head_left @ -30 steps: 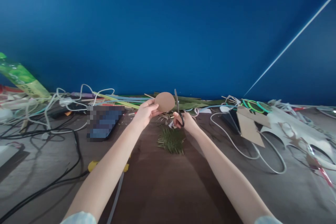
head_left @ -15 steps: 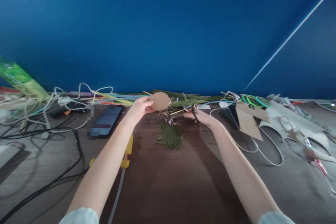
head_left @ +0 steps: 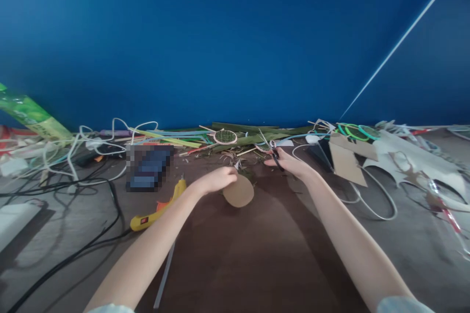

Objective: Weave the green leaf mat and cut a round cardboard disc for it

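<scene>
My left hand (head_left: 222,178) is closed on the upper edge of a round brown cardboard disc (head_left: 238,191). Beneath the disc lies the green woven leaf piece, almost wholly covered. Farther right, my right hand (head_left: 286,161) grips a pair of dark-handled scissors (head_left: 274,150), their blades pointing up and to the left. Beyond both hands rests a small round hoop with a green mesh centre (head_left: 225,137), among long green leaves (head_left: 253,139) and thin sticks.
A yellow glue gun (head_left: 157,212) lies left of my left forearm, near a phone (head_left: 150,167) and tangled cables (head_left: 110,195). To the right are cut cardboard (head_left: 347,161), green rings (head_left: 354,132) and white cut sheets (head_left: 414,161). A blue wall (head_left: 235,49) stands behind.
My left hand has brought the cardboard disc down and nearer, over the green leaf piece. The small hoop behind has come into view. My right hand has shifted slightly right with the scissors.
</scene>
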A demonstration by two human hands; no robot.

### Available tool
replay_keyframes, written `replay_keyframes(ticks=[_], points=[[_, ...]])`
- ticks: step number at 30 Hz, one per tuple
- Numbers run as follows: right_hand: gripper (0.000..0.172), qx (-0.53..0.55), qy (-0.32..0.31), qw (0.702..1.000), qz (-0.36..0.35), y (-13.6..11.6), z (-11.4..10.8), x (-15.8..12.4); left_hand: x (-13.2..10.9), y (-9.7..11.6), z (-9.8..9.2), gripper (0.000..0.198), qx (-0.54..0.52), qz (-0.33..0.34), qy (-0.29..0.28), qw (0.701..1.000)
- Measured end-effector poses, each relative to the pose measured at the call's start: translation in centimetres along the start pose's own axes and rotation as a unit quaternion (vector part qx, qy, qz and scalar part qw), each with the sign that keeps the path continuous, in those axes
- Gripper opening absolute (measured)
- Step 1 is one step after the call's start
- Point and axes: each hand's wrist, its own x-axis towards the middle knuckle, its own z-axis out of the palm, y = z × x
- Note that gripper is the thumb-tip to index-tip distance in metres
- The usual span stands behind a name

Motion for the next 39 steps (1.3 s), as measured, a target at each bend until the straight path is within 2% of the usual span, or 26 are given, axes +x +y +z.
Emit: replay_keyframes(ticks=[3, 8, 10, 12, 14, 16, 19, 21, 24, 27, 34, 39], points=[[0.054, 0.009, -0.014, 1.000, -0.003, -0.3, 0.1, 0.0, -0.7, -0.2, 0.6, 0.010, 0.022, -0.007, -0.016, 1.000], [0.053, -0.004, -0.002, 0.999, -0.031, -0.3, 0.0, 0.5, -1.9, -0.4, 1.1, 0.008, 0.006, 0.009, -0.043, 0.999], [0.054, -0.005, 0.009, 0.999, -0.040, -0.2, 0.0, 0.8, -2.2, -0.7, 1.0, 0.008, -0.046, 0.017, -0.011, 0.999], [0.055, 0.008, 0.016, 0.999, -0.040, -0.2, 0.0, 1.1, -2.4, -1.2, 0.5, 0.008, -0.151, 0.026, 0.045, 0.987], [0.056, 0.024, 0.016, 0.999, -0.033, -0.1, -0.1, 1.3, -2.4, -1.7, -0.1, 0.008, -0.292, 0.024, 0.101, 0.951], [0.056, 0.034, 0.016, 0.999, -0.026, 0.0, -0.1, 1.5, -2.4, -2.1, -0.7, 0.009, -0.438, -0.005, 0.121, 0.891], [0.059, 0.044, 0.028, 0.998, -0.017, 0.1, -0.2, 1.5, -2.2, -2.4, -0.9, 0.015, -0.573, -0.044, 0.057, 0.817], [0.059, 0.047, 0.035, 0.998, -0.018, 0.0, -0.3, 1.5, -1.9, -2.5, -0.7, 0.023, -0.604, -0.077, 0.014, 0.793], [0.058, 0.042, 0.044, 0.998, -0.030, -0.3, -0.3, 1.4, -1.4, -2.5, 0.0, 0.032, -0.600, -0.120, 0.012, 0.791], [0.058, 0.032, 0.056, 0.997, -0.030, -0.5, -0.5, 1.5, -1.0, -2.8, 0.3, 0.030, -0.601, -0.116, 0.039, 0.790], [0.054, 0.063, 0.089, 0.993, -0.044, 0.0, -1.3, 2.1, -0.9, -3.3, 0.4, 0.027, -0.639, -0.130, 0.012, 0.758], [0.055, 0.077, 0.088, 0.992, -0.053, 0.6, -1.7, 2.5, -0.9, -3.1, 0.5, 0.021, -0.636, -0.133, 0.017, 0.760]])
